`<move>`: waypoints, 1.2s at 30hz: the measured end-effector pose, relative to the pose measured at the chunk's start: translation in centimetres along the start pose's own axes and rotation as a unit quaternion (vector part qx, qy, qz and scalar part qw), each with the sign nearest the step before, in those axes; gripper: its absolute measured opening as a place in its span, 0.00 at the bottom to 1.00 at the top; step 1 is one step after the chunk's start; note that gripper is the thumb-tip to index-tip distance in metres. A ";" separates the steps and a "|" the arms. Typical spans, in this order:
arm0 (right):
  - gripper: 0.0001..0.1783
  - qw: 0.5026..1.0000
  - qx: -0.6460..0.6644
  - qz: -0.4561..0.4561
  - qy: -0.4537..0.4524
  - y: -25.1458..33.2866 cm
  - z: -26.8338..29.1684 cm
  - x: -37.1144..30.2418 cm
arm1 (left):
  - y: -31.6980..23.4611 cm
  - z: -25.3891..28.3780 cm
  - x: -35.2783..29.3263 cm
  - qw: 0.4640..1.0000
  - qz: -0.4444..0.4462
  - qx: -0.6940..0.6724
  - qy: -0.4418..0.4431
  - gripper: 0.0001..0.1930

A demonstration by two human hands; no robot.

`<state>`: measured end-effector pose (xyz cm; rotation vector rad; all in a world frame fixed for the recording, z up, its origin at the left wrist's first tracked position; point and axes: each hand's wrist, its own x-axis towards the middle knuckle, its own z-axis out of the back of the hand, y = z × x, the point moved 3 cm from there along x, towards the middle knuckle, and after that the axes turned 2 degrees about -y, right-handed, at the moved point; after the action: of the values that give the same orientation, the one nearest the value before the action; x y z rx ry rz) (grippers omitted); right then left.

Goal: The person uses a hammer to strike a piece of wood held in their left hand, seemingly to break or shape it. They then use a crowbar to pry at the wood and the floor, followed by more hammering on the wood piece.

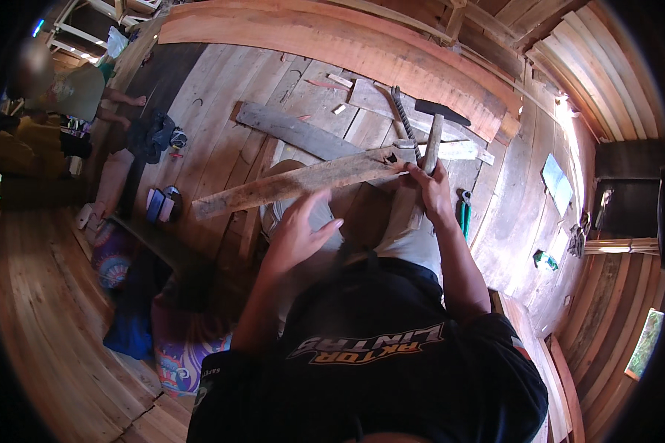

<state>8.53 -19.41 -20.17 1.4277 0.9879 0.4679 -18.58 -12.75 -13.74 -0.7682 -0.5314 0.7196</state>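
Note:
My right hand (pixel 434 193) is wrapped round the wooden handle of a hammer (pixel 434 136), whose dark head points away from me. Close to its thumb is the right end of a weathered plank (pixel 295 183), which has a ragged hole near that end. The plank lies slanted across my lap area. My left hand (pixel 301 230) is open at the plank's near edge, thumb and fingers apart; whether the fingertips touch the wood I cannot tell. Beside the hammer lies a dark twisted metal bar (pixel 405 118). Green-handled pliers (pixel 464 213) rest on the floor right of my right forearm.
Another grey board (pixel 295 131) lies beyond the plank. Long reddish planks (pixel 332 48) curve along the far side. A person (pixel 59 103) sits at far left, near a dark cloth (pixel 149 136). A pale sheet (pixel 556 183) and patterned fabric (pixel 185 351) lie on either side.

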 end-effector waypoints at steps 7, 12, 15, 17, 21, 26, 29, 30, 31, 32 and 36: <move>0.18 0.993 -0.051 0.098 0.031 2.4 -1.8 -0.9 | 1.8 -4.2 10.3 0.976 0.035 0.184 0.112 0.37; 0.17 0.913 -0.385 0.130 -0.045 3.4 0.1 -5.3 | 3.1 -5.6 10.9 0.928 -0.141 0.340 -0.063 0.26; 0.16 0.886 -0.432 0.170 -0.020 4.7 0.2 -7.9 | 3.4 -6.3 11.9 0.958 0.007 0.281 0.053 0.25; 0.16 0.896 -0.410 0.169 -0.018 6.1 -0.5 -9.2 | 4.1 -6.9 12.1 0.952 -0.003 0.302 0.038 0.27; 0.19 0.889 -0.421 0.182 -0.022 9.4 -2.1 -10.8 | 5.7 -7.3 11.8 0.947 -0.042 0.319 0.009 0.28; 0.20 0.879 -0.448 0.160 -0.018 7.0 -2.0 -9.8 | 5.1 -7.7 12.1 0.941 -0.049 0.334 -0.005 0.27; 0.17 0.866 -0.484 0.125 0.011 3.7 -1.1 -8.2 | 5.8 -8.0 12.2 0.936 -0.039 0.349 0.007 0.26; 0.17 0.867 -0.481 0.130 0.004 3.5 -0.7 -8.6 | 6.1 -8.2 12.2 0.933 -0.036 0.357 0.014 0.26; 0.17 0.872 -0.470 0.141 0.003 3.5 -0.9 -8.1 | 6.3 -7.8 12.9 0.933 -0.033 0.359 0.008 0.26; 0.17 0.875 -0.460 0.151 -0.007 4.6 -1.4 -9.1 | 6.2 -7.5 12.3 0.935 -0.027 0.354 0.011 0.26; 0.14 0.893 -0.359 0.270 -0.035 8.3 -2.5 -11.0 | 6.8 -6.8 11.7 0.937 -0.034 0.347 0.003 0.27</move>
<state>2.88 -25.43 -8.83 0.9968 0.2669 1.0592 -9.15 -3.48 -21.19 -0.0886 -0.2611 0.7723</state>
